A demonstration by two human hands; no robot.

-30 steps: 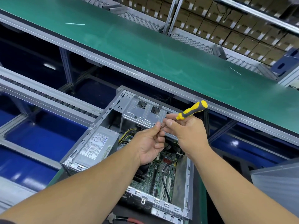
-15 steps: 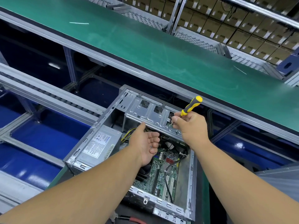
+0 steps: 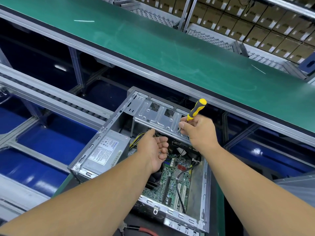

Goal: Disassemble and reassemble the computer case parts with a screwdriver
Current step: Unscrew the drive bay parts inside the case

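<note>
Right hand (image 3: 201,132) grips the screwdriver (image 3: 196,109), tip at the drive cage (image 3: 158,119) edge. Left hand (image 3: 154,150) cups loose, apparently holding small screws. Slip risk: a screw drops onto the motherboard (image 3: 172,181) below the cage.

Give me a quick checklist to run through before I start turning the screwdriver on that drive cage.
1. Grip on the screwdriver: ok, the right hand is wrapped round its lower handle.
2. Tip seated in a screw: cannot tell, the fingers hide where the tip meets the drive cage.
3. Spare screws secured: ok, the left hand is cupped palm up with what looks like a small screw in it.
4. Cage steadied: not ok, the left hand is not gripping it.
5. Yellow cables clear of the tool: ok, they lie off to the left of the work point.
6. Motherboard exposed below: not ok, a dropped screw could land on it.
</note>
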